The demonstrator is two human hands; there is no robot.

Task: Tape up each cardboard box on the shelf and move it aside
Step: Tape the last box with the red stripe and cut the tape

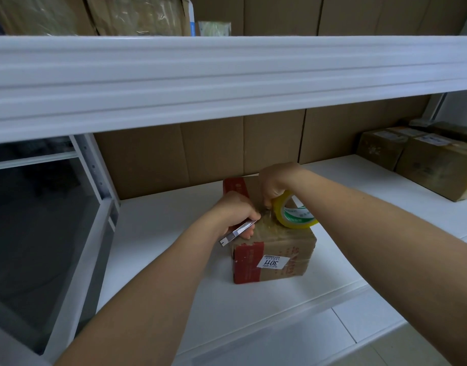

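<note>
A brown cardboard box (pixel 273 256) with red bands and a white "3011" label sits on the white shelf (pixel 158 233), its top covered with clear tape. My left hand (pixel 236 213) rests on the box's top left and grips a slim metal cutter (pixel 236 231), blade end pointing towards the tape. My right hand (pixel 276 182) reaches over the box's far side and holds a yellowish tape roll (pixel 295 215) standing on the box's top right. A strip of tape runs from the roll onto the box top between both hands.
Several taped cardboard boxes (pixel 425 157) stand at the shelf's far right. Flat cardboard sheets (pixel 200 151) line the shelf's back. A white shelf beam (pixel 227 72) hangs overhead, with more boxes (pixel 95 14) above it. A white upright (pixel 95 167) bounds the left side.
</note>
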